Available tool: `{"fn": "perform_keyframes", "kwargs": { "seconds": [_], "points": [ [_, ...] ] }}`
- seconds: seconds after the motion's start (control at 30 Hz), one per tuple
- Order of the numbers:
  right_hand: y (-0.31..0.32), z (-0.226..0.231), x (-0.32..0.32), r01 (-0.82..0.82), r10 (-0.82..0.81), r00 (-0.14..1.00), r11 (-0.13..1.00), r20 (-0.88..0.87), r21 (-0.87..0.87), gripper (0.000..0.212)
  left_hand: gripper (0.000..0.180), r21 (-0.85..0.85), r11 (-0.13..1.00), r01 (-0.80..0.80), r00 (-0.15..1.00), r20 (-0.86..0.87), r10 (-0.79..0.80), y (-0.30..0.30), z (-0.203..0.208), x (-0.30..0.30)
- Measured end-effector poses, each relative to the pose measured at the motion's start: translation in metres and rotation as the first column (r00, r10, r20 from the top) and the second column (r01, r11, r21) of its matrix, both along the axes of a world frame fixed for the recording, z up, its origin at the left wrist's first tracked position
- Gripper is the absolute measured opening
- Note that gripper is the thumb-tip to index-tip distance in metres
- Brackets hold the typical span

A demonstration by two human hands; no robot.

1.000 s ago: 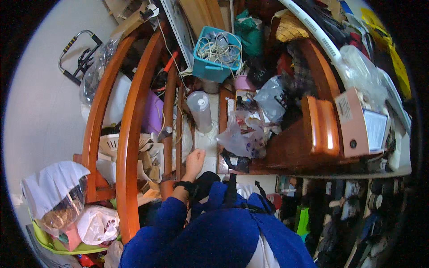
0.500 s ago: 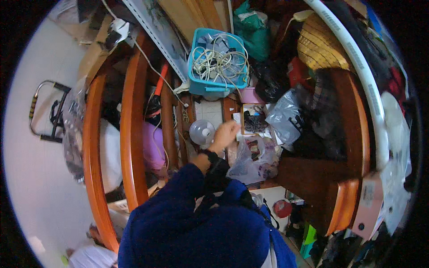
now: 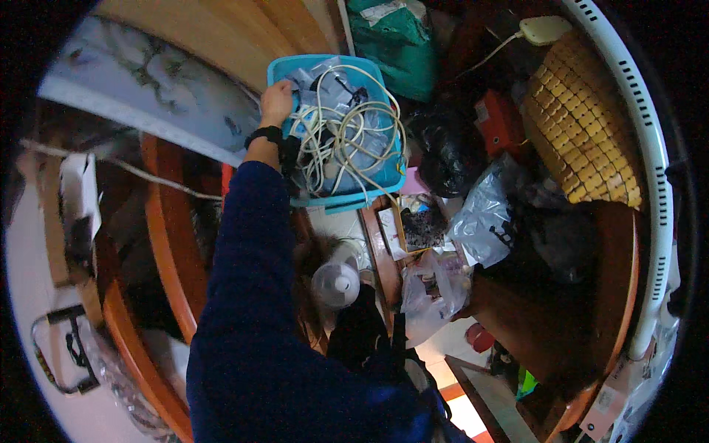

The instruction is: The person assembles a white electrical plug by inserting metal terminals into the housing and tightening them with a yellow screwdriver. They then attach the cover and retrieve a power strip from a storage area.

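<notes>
My left hand point(image 3: 276, 104), with a dark band at the wrist, is at the left rim of a turquoise plastic bin point(image 3: 354, 200). Its fingers curl over that rim and look closed on it, though the fingertips are partly hidden. Inside the bin lies a tangled heap of white cables point(image 3: 347, 136), together with clear and grey plastic bags point(image 3: 336, 92). The bin stands upright on the floor. My right hand is out of sight.
A clear round plastic container point(image 3: 336, 285) stands below the bin. To the right are a shallow box point(image 3: 423, 227), plastic bags point(image 3: 484, 221), a black bag point(image 3: 447, 159) and a beaded yellow mat point(image 3: 583, 125). Wooden rails point(image 3: 173, 244) rise at left; a green sack point(image 3: 391, 52) sits behind.
My left hand has moved up and left from beside the shallow box to the bin's left rim. The view has turned and come closer to the bin.
</notes>
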State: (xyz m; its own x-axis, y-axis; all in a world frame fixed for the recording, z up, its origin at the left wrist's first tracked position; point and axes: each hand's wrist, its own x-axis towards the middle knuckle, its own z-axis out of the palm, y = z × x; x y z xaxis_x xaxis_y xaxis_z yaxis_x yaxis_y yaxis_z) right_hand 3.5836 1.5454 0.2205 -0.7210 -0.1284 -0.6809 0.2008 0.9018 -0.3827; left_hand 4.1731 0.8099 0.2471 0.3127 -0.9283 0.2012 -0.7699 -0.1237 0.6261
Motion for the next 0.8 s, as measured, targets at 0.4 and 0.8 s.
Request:
{"fn": "perform_keyframes", "kwargs": {
  "seconds": [0.4, 0.8],
  "points": [
    [0.009, 0.014, 0.049, 0.233, -0.232, 0.973, 0.966, -0.024, 0.111, 0.066, 0.066, 0.858, 0.514, -0.001, 0.936, 0.182, -0.302, -0.059, -0.069, -0.012],
    [0.041, 0.024, 0.062, 0.295, -0.295, 0.955, 0.952, -0.011, 0.077, 0.067, 0.076, 0.687, 0.716, 0.124, 0.934, 0.163, -0.319, -0.041, -0.012, -0.014]
  ]
}}
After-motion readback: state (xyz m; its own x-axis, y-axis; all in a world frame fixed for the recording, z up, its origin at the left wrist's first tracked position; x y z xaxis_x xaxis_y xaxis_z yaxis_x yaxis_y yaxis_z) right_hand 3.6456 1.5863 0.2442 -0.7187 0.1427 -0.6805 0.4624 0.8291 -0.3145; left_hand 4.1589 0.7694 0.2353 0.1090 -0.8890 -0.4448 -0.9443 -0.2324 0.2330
